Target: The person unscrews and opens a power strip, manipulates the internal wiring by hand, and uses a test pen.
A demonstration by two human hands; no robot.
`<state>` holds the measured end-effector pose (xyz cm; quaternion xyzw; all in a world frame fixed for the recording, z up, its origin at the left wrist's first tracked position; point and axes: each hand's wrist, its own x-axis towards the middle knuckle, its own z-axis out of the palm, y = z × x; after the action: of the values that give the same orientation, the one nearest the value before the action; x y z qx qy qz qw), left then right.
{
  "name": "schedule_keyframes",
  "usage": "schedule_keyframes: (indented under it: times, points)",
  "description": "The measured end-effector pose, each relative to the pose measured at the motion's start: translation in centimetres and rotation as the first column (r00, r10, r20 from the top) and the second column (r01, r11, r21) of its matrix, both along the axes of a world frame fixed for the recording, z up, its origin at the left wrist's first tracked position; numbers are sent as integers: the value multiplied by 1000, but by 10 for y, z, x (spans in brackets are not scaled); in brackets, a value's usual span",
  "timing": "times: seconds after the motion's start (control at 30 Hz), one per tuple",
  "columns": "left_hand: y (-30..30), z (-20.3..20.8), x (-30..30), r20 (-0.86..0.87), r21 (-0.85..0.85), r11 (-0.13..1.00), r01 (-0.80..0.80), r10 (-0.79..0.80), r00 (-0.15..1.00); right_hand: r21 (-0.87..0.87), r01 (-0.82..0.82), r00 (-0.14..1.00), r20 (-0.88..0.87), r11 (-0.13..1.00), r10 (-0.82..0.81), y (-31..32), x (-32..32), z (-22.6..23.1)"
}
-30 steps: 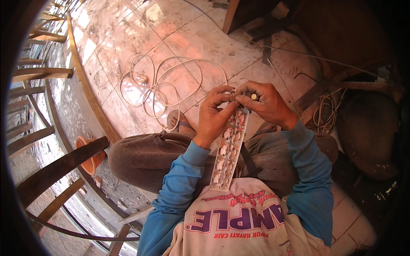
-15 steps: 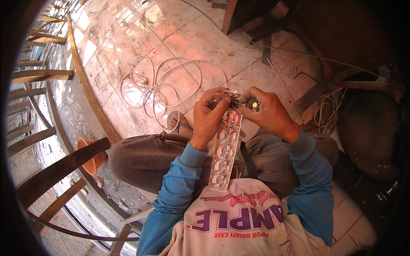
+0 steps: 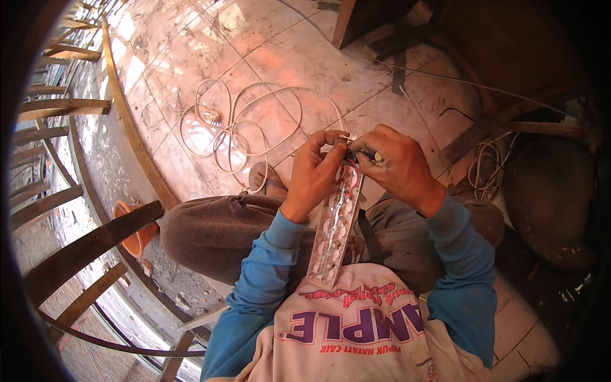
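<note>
An opened white power strip (image 3: 330,239) lies lengthwise over my lap, its near end against my shirt. Metal contact strips and red wire show inside it. My left hand (image 3: 311,175) is closed on its far end, thumb and fingers pinching the casing. My right hand (image 3: 402,167) is closed beside that same end, fingertips at the terminals. Between its fingers is a small tool with a yellow end (image 3: 378,156); its tip is hidden. A white cable (image 3: 298,114) runs from the strip's far end and lies in loops on the floor.
Wooden slats (image 3: 95,254) form a railing at the left, next to an orange pot (image 3: 132,239). Wooden furniture legs (image 3: 398,70) stand at the far right, with a coiled cable (image 3: 487,167) close by. A thin wire (image 3: 458,83) crosses the tiled floor.
My right hand has turned and moved in over the terminals, its fingers more closed round the small tool. The strip has tilted a little; my left hand keeps its hold.
</note>
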<state>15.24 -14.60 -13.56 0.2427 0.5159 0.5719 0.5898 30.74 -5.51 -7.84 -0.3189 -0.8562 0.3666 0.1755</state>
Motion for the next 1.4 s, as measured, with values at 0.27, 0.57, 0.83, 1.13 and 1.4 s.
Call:
schedule_keyframes:
  times: [0.27, 0.57, 0.83, 1.13, 1.4]
  points:
    - [-2, 12, -1, 112, -20, 999, -46, 48, 993, 74, -132, 986, 115, 989, 123, 2, 2, 15]
    - [-3, -6, -6, 185, -25, 999, 42, -37, 982, 42, -105, 991, 85, 994, 101, 2, 4, 11]
    - [-3, -15, -10, 223, -6, 993, 119, -115, 968, 34, -107, 987, 120, 994, 103, 2, 6, 13]
    - [-2, -2, -9, -12, 48, 997, 67, -66, 998, 84, -117, 981, 165, 990, 102, -3, 4, 7]
    - [-4, 7, -13, -75, 10, 1000, 10, -9, 997, 197, -101, 994, 51, 975, 92, -8, -5, 2]
